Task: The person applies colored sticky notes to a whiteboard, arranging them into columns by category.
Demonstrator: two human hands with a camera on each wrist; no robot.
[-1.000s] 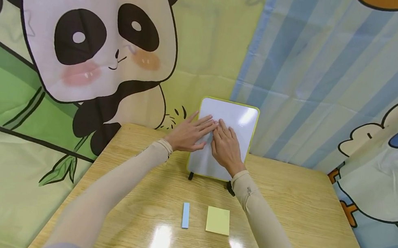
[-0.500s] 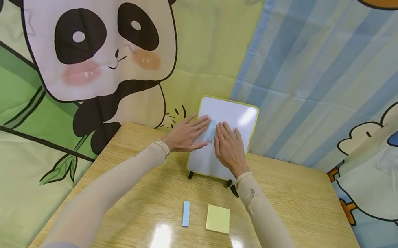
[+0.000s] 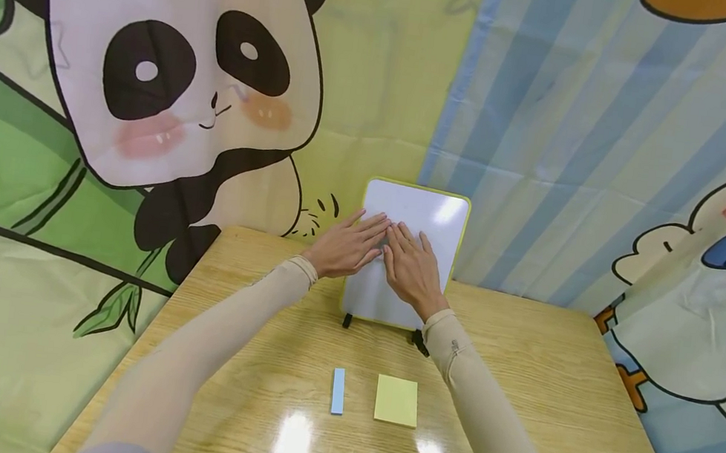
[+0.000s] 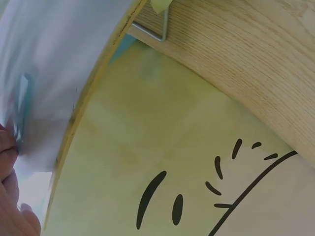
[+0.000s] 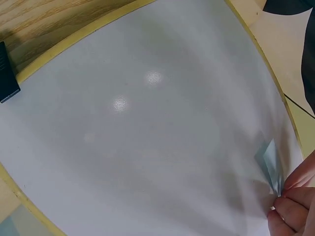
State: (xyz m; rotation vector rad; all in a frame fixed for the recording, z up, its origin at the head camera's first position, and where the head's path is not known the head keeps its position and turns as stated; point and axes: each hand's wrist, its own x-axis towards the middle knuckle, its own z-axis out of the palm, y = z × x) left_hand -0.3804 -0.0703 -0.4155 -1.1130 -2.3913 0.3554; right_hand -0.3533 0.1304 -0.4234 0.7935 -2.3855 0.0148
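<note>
A pale blue sticky note strip (image 5: 269, 160) is on the whiteboard (image 3: 395, 297), with its lower end standing off the surface. My left hand (image 3: 346, 247) lies with straight fingers against the board, fingertips over the strip's upper end. From the other side, my right hand (image 3: 414, 266) touches the same spot, its fingers also straight. The fingertips of both hands nearly meet and hide most of the strip in the head view. In the left wrist view, the strip (image 4: 22, 105) shows just beyond the fingers.
The yellow-edged board stands on small black feet (image 3: 348, 320) on a wooden table (image 3: 522, 364). Nearer lie a blue sticky note pad (image 3: 338, 391) and a square yellow sticky note pad (image 3: 397, 401). A printed cloth backdrop (image 3: 380, 71) hangs behind the table.
Half a second ago the hands were apart, with the blue strip visible between them. They have come back together over it, much as they were one second ago.
</note>
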